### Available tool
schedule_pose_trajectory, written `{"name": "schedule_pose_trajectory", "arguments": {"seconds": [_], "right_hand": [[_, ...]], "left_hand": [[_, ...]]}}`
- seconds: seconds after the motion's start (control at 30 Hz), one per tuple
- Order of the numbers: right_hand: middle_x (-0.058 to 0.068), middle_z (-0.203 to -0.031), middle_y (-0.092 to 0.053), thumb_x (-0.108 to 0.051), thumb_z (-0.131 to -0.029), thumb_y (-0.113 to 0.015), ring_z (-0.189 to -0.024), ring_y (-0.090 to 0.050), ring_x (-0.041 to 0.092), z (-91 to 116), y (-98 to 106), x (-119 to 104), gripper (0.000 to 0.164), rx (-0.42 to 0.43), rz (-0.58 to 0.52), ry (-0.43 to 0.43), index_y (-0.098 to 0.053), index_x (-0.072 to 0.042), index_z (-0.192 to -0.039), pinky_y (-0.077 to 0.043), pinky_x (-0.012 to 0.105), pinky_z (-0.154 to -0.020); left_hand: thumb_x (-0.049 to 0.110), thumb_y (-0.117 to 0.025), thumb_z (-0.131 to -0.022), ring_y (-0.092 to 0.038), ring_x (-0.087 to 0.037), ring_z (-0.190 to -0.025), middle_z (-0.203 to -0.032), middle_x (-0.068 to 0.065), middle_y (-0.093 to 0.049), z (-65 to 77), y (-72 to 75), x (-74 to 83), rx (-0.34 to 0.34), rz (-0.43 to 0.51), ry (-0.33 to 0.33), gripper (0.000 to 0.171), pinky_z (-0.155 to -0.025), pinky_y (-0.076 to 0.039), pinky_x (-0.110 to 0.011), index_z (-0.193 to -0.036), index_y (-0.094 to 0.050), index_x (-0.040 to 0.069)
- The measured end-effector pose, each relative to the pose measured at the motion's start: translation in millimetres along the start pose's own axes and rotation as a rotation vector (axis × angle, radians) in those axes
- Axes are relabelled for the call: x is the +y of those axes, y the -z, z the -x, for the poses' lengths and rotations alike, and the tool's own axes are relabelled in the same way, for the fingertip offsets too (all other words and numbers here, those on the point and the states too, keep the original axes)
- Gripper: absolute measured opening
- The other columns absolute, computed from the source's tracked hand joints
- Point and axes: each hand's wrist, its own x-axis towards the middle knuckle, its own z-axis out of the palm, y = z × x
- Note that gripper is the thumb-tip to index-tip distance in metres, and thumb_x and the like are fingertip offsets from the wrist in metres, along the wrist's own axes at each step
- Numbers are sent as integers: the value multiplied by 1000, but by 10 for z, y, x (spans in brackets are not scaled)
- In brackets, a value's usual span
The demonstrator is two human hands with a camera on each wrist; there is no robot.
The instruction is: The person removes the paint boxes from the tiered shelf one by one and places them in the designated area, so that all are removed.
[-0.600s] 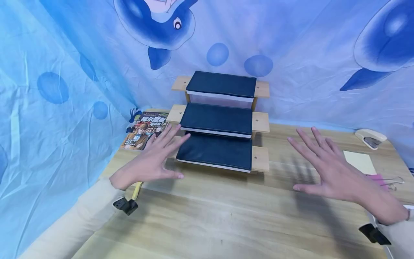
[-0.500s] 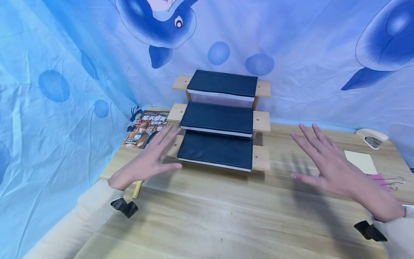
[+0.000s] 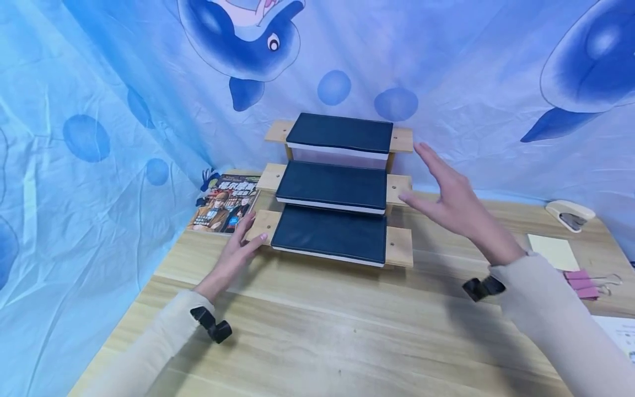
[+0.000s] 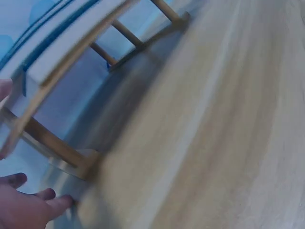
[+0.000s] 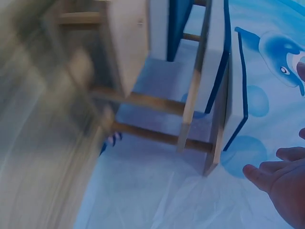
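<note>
1. Reference: clock positions follow the head view, with 12 o'clock at the far side of the wooden table (image 3: 342, 336).
2. Main object: a three-tier wooden rack (image 3: 398, 246) stands on the table, between the two hands. Its tiers step up and back toward 12 o'clock.
3. Load: each tier bears one dark blue slab with white edges: lower slab (image 3: 329, 234), middle slab (image 3: 331, 184) and top slab (image 3: 340, 132). Bare wood shows at both ends of every tier.
4. Left hand (image 3: 233, 260): located at 8 o'clock of the rack, fingers relaxed and apart, holding nothing. The rack lies at its 2 o'clock. The thumb is at the left end of the lower tier; contact cannot be determined.
5. Right hand (image 3: 458, 204): located at 3 o'clock of the rack, fingers extended, thumb spread, holding nothing. The rack lies at its 9 o'clock. The thumb overlaps the right end of the middle tier in the head view; contact cannot be determined. The right wrist view shows the visible fingers apart from the rack.
6. Surrounding items, from the rack: magazine (image 3: 218, 207) at 9 o'clock; stapler (image 3: 570, 214) at 3 o'clock; pale yellow notes (image 3: 553, 252) between 3 and 4 o'clock; pink binder clips (image 3: 581, 285) near 4 o'clock.
</note>
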Motion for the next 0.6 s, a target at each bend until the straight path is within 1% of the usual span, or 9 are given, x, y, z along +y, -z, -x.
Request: {"name": "schedule_pose_trajectory", "arguments": {"seconds": [0.13,0.27,0.37,0.47,0.5,0.53,0.6], "right_hand": [[-7,-147,-19,-30,-80,-67,-133,-21,13,-211,-93,38,80,20,-36,-2,-19,-29,-144,-37,51,-98],[-12,-146,-19,-35,-82,-64,-133,-21,11,-371,-140,58,76,-5,-74,-70,-18,-34,-143,-37,51,-98],[-10,-147,-18,-40,-83,-61,-133,-20,12,-500,-178,67,74,-30,-76,-109,-16,-36,-142,-33,51,-101],[-7,-148,-16,-43,-83,-60,-134,-16,14,-640,-223,73,75,-55,-60,-130,-15,-35,-143,-26,51,-105],[-4,-149,-15,-44,-83,-59,-135,-15,14,-685,-236,79,75,-61,-52,-133,-15,-33,-143,-24,51,-106],[-3,-149,-14,-45,-83,-59,-135,-14,15,-730,-246,83,76,-69,-43,-139,-15,-32,-144,-22,51,-107],[0,-149,-15,-45,-83,-59,-135,-14,18,-823,-259,99,76,-86,-21,-144,-17,-30,-144,-21,52,-107]], "left_hand": [[40,-61,-84,-42,-33,-117,-150,-3,-14,-27,-89,-88,62,-64,-23,79,-99,-35,-45,-144,-11,31],[39,-61,-84,-47,-30,-110,-150,-1,-13,-30,-157,-134,72,-50,-37,80,-95,-39,-40,-145,-11,28],[33,-61,-85,-46,-29,-113,-148,-2,-15,-17,-184,-130,45,79,-21,75,-96,-41,-38,-145,-15,29],[27,-60,-87,-41,-30,-119,-147,-6,-15,9,-191,-94,16,217,10,72,-97,-41,-39,-143,-16,34],[25,-59,-87,-41,-31,-119,-147,-7,-14,13,-189,-87,7,255,23,71,-96,-40,-40,-143,-16,36],[24,-58,-88,-38,-31,-121,-148,-8,-12,28,-187,-49,4,261,31,71,-97,-39,-41,-143,-15,36],[26,-58,-88,-38,-31,-121,-149,-6,-8,31,-180,-29,9,232,27,70,-97,-39,-41,-143,-15,38]]}}
